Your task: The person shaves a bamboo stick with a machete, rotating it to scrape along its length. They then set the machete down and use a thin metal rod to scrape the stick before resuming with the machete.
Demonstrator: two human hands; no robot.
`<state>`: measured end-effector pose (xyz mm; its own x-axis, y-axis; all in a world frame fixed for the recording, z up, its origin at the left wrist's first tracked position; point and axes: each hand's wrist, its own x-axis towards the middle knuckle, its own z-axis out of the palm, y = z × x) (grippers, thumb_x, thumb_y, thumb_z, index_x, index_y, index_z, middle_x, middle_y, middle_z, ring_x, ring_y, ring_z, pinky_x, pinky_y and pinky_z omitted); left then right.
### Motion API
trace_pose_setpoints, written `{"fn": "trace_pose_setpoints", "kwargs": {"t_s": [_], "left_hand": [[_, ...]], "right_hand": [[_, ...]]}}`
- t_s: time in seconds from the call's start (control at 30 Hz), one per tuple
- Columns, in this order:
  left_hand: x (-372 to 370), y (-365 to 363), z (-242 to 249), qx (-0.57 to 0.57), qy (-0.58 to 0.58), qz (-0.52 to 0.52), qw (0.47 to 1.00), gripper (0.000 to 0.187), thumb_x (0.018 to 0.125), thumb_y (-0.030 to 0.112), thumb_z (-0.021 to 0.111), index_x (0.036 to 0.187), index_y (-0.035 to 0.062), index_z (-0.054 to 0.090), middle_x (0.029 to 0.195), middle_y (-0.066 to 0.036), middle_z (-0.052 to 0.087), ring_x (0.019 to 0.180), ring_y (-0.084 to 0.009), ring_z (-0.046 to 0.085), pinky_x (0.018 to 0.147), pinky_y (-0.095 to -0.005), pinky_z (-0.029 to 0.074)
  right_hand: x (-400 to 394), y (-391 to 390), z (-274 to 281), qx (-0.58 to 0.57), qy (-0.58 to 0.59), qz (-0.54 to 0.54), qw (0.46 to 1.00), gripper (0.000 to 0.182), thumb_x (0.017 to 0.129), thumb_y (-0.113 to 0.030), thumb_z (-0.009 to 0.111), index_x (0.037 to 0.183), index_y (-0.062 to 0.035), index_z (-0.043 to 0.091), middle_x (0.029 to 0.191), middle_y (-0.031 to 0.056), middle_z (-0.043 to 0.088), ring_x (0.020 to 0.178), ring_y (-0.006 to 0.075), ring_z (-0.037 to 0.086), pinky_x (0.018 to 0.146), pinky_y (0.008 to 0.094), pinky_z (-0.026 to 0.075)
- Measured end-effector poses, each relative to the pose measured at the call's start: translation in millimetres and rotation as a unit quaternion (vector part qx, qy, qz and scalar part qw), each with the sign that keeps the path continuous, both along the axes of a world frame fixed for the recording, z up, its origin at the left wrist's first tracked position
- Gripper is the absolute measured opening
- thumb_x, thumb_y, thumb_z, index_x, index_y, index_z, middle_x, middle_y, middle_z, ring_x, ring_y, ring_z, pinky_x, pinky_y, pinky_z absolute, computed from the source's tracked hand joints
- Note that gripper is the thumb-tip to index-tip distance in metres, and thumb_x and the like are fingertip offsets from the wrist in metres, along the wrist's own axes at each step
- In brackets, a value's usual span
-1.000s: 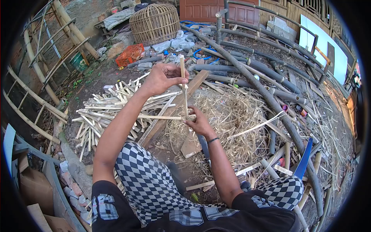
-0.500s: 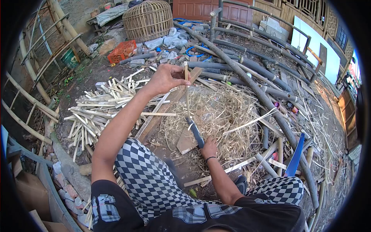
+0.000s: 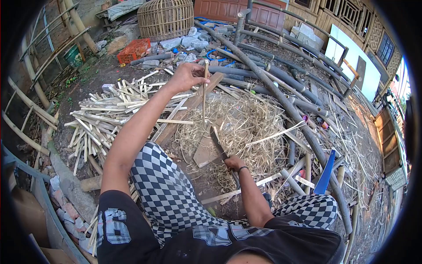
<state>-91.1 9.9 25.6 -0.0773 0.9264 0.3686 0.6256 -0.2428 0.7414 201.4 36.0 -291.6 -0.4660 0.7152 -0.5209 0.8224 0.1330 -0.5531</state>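
My left hand (image 3: 189, 78) is raised, thumb and fingers pinching the upper part of a thin bamboo strip (image 3: 204, 99) that stands nearly upright. The strip's lower end hangs by a wooden board (image 3: 205, 152) among the shavings. In my right hand (image 3: 234, 163) is the handle of a long knife (image 3: 217, 142). Its dark blade points up and to the left, with the tip just right of the strip's lower end. Curly bamboo shavings (image 3: 250, 119) spread around the board and the knife.
A heap of split bamboo strips (image 3: 99, 114) lies to the left, beside a wooden plank (image 3: 180, 116). Bamboo poles (image 3: 281, 94) slant across the right side. A blue saw-like blade (image 3: 324, 174) stands near my right knee. Behind are an orange crate (image 3: 134, 49) and a woven bamboo cage (image 3: 165, 20).
The knife has come away from the strip's lower part and turned, its blade now showing broadside. My left hand still pinches the strip. The whole view has shifted slightly.
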Motion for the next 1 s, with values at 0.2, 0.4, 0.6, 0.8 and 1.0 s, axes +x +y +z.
{"fn": "trace_pose_setpoints", "kwargs": {"t_s": [0.2,0.4,0.6,0.8,1.0], "left_hand": [[-3,5,4,0.011,-0.003,0.007,1.0,0.026,0.08,0.014,0.084,0.101,0.0016,0.075,0.09,-0.008,0.076,0.084,-0.0133,0.073,0.083,-0.0292,0.057],[9,13,0,0.01,-0.032,-0.046,0.998,0.024,0.08,0.012,0.083,0.1,0.0009,0.075,0.09,-0.008,0.076,0.084,-0.0134,0.072,0.083,-0.0286,0.057],[32,13,1,-0.021,-0.062,-0.101,0.993,0.02,0.08,0.005,0.081,0.098,-0.0003,0.074,0.09,-0.007,0.076,0.083,-0.0123,0.071,0.082,-0.0283,0.057],[52,7,5,-0.082,-0.011,-0.113,0.99,0.021,0.08,0.01,0.084,0.096,0.0011,0.075,0.094,-0.006,0.076,0.088,-0.0117,0.07,0.088,-0.03,0.056],[69,0,8,-0.038,0.025,-0.143,0.989,0.025,0.075,0.017,0.089,0.085,0.0006,0.074,0.078,-0.005,0.073,0.074,-0.0083,0.066,0.072,-0.0274,0.054]], "right_hand": [[35,42,75,-0.145,0.182,-0.091,0.968,0.028,0.093,-0.013,0.051,0.112,0.0019,0.064,0.083,0.0119,0.065,0.063,0.0221,0.063,0.052,0.0374,0.052],[60,47,182,-0.078,0.348,-0.143,0.923,0.029,0.1,-0.005,0.054,0.128,0.0042,0.051,0.091,0.0156,0.07,0.067,0.0226,0.071,0.057,0.0344,0.06],[53,9,271,-0.076,0.562,-0.112,0.816,0.023,0.099,-0.002,0.048,0.122,0.0018,0.048,0.083,0.0146,0.068,0.061,0.0185,0.067,0.053,0.0291,0.056],[20,-34,293,0.065,0.52,-0.118,0.844,0.018,0.105,-0.01,0.042,0.121,-0.0028,0.046,0.074,0.0083,0.066,0.05,0.012,0.06,0.042,0.0258,0.046],[4,-49,344,0.141,0.546,-0.083,0.822,0.016,0.103,-0.008,0.042,0.119,-0.0032,0.046,0.073,0.0088,0.067,0.052,0.0132,0.064,0.044,0.0265,0.048]]}}
